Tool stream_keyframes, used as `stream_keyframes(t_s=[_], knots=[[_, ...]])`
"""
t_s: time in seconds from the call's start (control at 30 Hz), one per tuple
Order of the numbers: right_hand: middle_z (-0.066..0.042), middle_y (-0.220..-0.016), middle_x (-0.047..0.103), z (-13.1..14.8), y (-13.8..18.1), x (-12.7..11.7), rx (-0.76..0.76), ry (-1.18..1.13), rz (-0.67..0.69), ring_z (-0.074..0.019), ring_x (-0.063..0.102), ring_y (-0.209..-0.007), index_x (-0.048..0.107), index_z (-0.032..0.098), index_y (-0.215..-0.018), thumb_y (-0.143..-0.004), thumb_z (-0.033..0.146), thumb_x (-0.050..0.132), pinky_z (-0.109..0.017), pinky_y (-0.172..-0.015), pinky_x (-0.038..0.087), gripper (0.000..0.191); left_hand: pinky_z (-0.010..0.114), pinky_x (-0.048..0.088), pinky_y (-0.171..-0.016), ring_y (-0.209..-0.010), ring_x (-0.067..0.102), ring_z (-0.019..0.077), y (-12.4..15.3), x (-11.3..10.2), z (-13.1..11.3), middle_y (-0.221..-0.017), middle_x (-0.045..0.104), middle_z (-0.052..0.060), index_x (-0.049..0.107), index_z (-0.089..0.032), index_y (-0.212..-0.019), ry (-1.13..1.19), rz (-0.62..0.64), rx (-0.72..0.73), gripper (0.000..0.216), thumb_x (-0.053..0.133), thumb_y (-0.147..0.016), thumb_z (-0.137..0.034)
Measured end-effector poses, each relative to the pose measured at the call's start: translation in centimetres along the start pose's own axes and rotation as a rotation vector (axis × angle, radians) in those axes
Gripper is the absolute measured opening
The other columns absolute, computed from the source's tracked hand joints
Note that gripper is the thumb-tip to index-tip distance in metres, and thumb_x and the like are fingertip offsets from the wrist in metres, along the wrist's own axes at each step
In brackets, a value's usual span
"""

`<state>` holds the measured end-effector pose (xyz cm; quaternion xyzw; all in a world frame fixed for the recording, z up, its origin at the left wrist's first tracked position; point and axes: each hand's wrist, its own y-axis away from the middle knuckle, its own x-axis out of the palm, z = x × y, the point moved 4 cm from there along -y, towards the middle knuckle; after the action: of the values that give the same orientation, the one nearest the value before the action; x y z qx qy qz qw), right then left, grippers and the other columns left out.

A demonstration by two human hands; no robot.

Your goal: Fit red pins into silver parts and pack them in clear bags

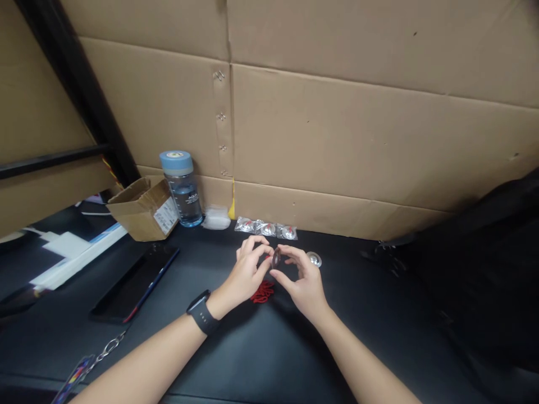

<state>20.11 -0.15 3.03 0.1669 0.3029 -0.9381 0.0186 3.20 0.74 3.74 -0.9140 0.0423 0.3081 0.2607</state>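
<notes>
Over the middle of the black table my right hand (305,280) grips a small dark brown disc (276,258), edge-on, between thumb and fingers. My left hand (250,266) is closed in a pinch right beside the disc, with a bit of red at its fingertips that looks like cord. Just below the hands lies a loose bundle of red cord (263,292). A shiny round silver piece (314,259) sits on the table behind my right hand. Several clear packets (266,228) with silver discs and red bits stand in a row along the cardboard wall.
A blue-lidded water bottle (182,191), an open cardboard box (143,210) and a stack of clear plastic bags (216,217) are at the back left. A phone (137,283) with a chain (110,345) lies left. Dark fabric (492,280) covers the right side.
</notes>
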Motion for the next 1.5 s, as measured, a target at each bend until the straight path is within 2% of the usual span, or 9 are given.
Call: stream_keyframes(t_s=[0.4,0.5,0.63,0.8,0.97,1.07,1.2,1.3,1.5], knots=[[-0.004,-0.106,0.076,0.0,-0.1,-0.2,0.114,0.069,0.048,-0.0223,0.070,-0.092,0.067,0.024,-0.100,-0.079,0.037,0.084,-0.035,-0.081,0.054,0.029,0.047,0.038,-0.102,-0.122,0.047,0.0278,0.3,0.3,-0.3,-0.126,0.054,0.009,0.065,-0.023,-0.103,-0.088,0.002,0.092,0.014,0.054,-0.097,-0.019],[-0.002,-0.098,0.074,0.2,-0.2,-0.3,0.131,0.117,0.133,-0.0202,0.067,-0.085,0.067,0.024,-0.098,-0.090,0.039,0.072,-0.033,-0.078,0.052,0.018,0.047,0.038,-0.100,-0.123,0.047,0.0286,0.4,0.1,-0.6,-0.126,0.055,0.009,0.066,-0.023,-0.099,-0.159,0.012,0.124,0.011,0.056,-0.095,-0.020],[-0.005,-0.113,0.069,0.9,-0.4,-0.7,0.038,0.171,0.261,-0.0213,0.064,-0.103,0.065,0.025,-0.099,-0.104,0.031,0.048,-0.037,-0.094,0.048,0.019,0.047,0.036,-0.101,-0.122,0.048,0.0285,0.4,-0.2,-0.7,-0.125,0.055,0.008,0.068,-0.024,-0.096,-0.200,-0.024,0.155,0.010,0.058,-0.095,-0.021],[-0.007,-0.123,0.063,0.7,-0.4,-1.0,-0.009,0.231,0.285,-0.0229,0.059,-0.114,0.064,0.025,-0.099,-0.102,0.027,0.052,-0.040,-0.102,0.046,0.013,0.045,0.037,-0.099,-0.119,0.051,0.0259,0.2,-0.5,-0.5,-0.121,0.059,0.007,0.067,-0.024,-0.099,-0.167,0.012,0.134,0.015,0.052,-0.100,-0.025],[-0.008,-0.127,0.059,0.5,-0.5,-1.2,-0.024,0.308,0.264,-0.0250,0.056,-0.118,0.065,0.024,-0.096,-0.101,0.026,0.053,-0.045,-0.105,0.044,0.013,0.045,0.037,-0.108,-0.130,0.049,0.0256,0.0,-0.4,-0.1,-0.138,0.056,0.007,0.056,-0.030,-0.137,-0.097,0.143,0.123,0.036,0.051,-0.102,-0.037],[-0.008,-0.130,0.058,0.4,-0.7,-1.5,-0.025,0.324,0.257,-0.0256,0.054,-0.120,0.066,0.024,-0.096,-0.101,0.027,0.052,-0.047,-0.106,0.043,0.015,0.048,0.036,-0.110,-0.133,0.048,0.0289,-0.1,0.3,0.5,-0.140,0.057,0.005,0.063,-0.033,-0.131,-0.141,0.229,0.162,0.036,0.061,-0.096,-0.042],[-0.009,-0.129,0.059,-0.6,-1.0,-2.3,-0.039,0.435,0.278,-0.0283,0.052,-0.120,0.066,0.024,-0.091,-0.100,0.028,0.053,-0.052,-0.104,0.045,0.017,0.045,0.040,-0.107,-0.124,0.055,0.0238,-0.8,0.1,2.4,-0.135,0.060,0.006,0.057,-0.031,-0.138,-0.019,0.199,0.060,0.037,0.045,-0.104,-0.041],[-0.011,-0.128,0.060,-1.6,-1.1,-3.0,-0.037,0.533,0.319,-0.0301,0.051,-0.120,0.067,0.023,-0.086,-0.098,0.028,0.053,-0.054,-0.101,0.046,0.019,0.040,0.044,-0.101,-0.110,0.061,0.0220,-1.3,-0.9,3.5,-0.116,0.067,0.005,0.069,-0.027,-0.118,-0.013,0.190,0.032,0.030,0.047,-0.103,-0.042],[-0.008,-0.120,0.066,-3.3,-1.7,-5.1,0.044,0.664,0.339,-0.0275,0.057,-0.109,0.069,0.024,-0.086,-0.101,0.037,0.051,-0.048,-0.093,0.045,0.026,0.037,0.040,-0.094,-0.104,0.059,0.0237,-0.6,-0.9,3.4,-0.101,0.070,0.002,0.078,-0.029,-0.083,-0.130,0.471,0.138,0.018,0.072,-0.087,-0.045]])
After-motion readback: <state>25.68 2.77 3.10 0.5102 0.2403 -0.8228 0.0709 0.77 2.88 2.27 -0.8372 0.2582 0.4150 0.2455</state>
